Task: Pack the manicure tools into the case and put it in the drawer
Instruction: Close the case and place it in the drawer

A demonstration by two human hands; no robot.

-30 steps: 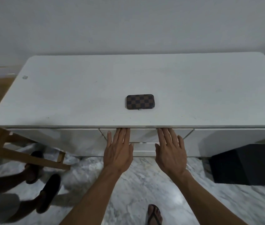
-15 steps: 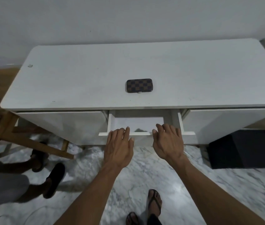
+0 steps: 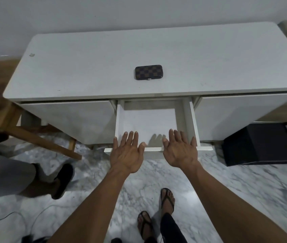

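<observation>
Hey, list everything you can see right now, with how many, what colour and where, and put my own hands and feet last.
case: one, brown and black check, shut, on the desk top above the middle drawer
desk: one, white, against the wall
drawer: one, white, middle of the desk, pulled open, nothing visible inside
chair: one, wooden, left of the desk, partly seen
box: one, black, on the floor at the right
floor: grey-white marble
other person's leg: one, with a black sandal, lower left
left hand: open, empty, at the drawer front
right hand: open, empty, at the drawer front
feet: two, in sandals, bottom centre
</observation>
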